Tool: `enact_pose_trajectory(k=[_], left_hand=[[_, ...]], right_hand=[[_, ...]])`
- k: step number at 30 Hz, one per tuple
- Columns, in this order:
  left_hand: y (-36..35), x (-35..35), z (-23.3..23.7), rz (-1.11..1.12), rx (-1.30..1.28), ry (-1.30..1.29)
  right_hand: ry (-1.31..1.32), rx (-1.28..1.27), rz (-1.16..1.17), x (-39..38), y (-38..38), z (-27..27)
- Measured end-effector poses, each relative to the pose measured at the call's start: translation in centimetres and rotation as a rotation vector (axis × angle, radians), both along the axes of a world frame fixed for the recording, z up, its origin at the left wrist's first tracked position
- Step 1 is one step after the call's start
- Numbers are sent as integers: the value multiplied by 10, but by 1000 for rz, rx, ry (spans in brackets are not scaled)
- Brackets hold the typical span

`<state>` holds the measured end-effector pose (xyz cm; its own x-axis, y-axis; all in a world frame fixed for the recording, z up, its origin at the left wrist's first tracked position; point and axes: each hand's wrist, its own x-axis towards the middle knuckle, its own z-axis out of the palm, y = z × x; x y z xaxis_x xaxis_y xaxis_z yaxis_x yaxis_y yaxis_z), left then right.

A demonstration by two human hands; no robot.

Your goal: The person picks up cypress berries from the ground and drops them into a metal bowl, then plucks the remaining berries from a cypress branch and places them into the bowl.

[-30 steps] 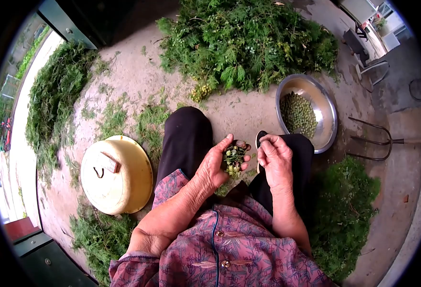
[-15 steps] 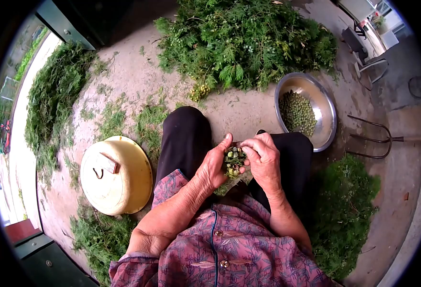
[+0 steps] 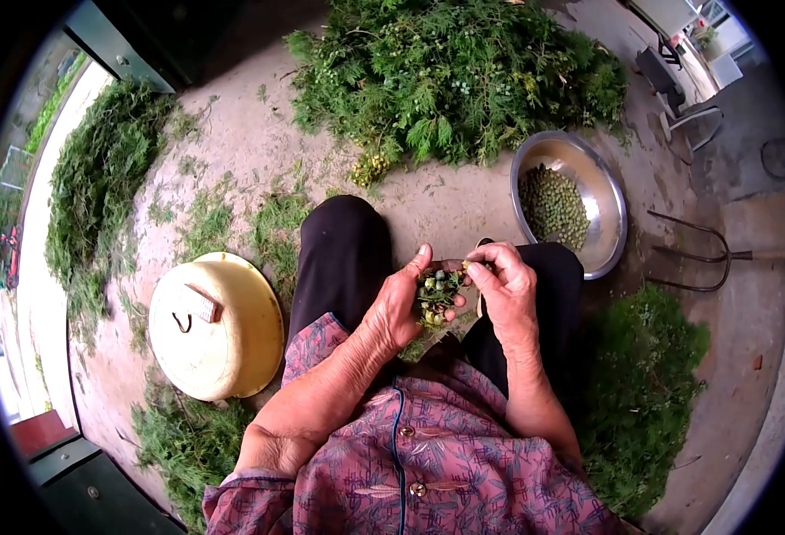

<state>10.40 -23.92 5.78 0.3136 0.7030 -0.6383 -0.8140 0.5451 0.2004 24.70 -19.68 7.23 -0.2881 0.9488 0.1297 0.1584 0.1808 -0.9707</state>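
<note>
Branch pile (image 3: 455, 80): feathery, scaly green fronds with pale knobbly seeds, heaped on the bare concrete ahead of the knees, probably so it stays within arm's reach.
Loose cuttings (image 3: 98, 187): flatter, stringier green, strewn along the left; a second heap (image 3: 642, 392) lies by the right leg.
Basin (image 3: 218, 325): round, cream enamel, upside down beside the left knee, a hook lying on its base.
Bowl (image 3: 602, 192): shiny steel, shallow, just beyond the right knee; small round green seeds (image 3: 553, 209) cover part of its bottom.
Fork (image 3: 686, 259): thin dark metal prongs, flat on the ground beside the bowl.
Left hand (image 3: 401, 303): cupped, fingers curled round the sprig, which steadies it over the lap.
Right hand (image 3: 508, 285): fingertips pressed together, pinching at the sprig's top.
Sprig (image 3: 435, 294): a short bunchy tuft, studded with seeds, between both hands.
</note>
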Motion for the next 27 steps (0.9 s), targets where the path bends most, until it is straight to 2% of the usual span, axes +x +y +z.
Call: enact_pose_trajectory(k=[1,2,4,7,10,11,12,14,17,18,20,22,23,24,27], left_hand=[[0,0,0,-2,10,-6],[1,0,0,-5,20,-11],[1,0,-1,-15,22,-24],[1,0,1,-12,9,30],[0,0,6,-10,21,53],[0,0,6,-10,31,49],[-1,0,5,-6,24,55],[-1,0,-1,2,8,69],[-2,1,0,11,14,4],[-2,0,2,8,20,5],[1,-5,6,-7,15,0],[2,-11,-2,31,55,-79],[3,-15,-1,66,48,-129],[5,-20,1,104,42,-177],[18,-36,7,219,88,-205]], right_hand=[[267,-478,-1,8,-1,12],[509,-618,52,11,2,14],[707,-713,23,5,3,23],[480,-665,164,11,4,17],[-211,98,158,-7,-4,26],[-253,50,183,-8,-7,20],[-374,210,189,-10,-6,13],[-432,217,185,-13,-8,17],[-378,254,178,-12,-3,15],[-243,54,130,-11,-3,15],[-87,-56,85,-4,4,20],[438,-564,88,10,17,19],[656,-648,113,14,22,16],[750,-674,108,14,26,18],[835,-757,-46,5,38,13]])
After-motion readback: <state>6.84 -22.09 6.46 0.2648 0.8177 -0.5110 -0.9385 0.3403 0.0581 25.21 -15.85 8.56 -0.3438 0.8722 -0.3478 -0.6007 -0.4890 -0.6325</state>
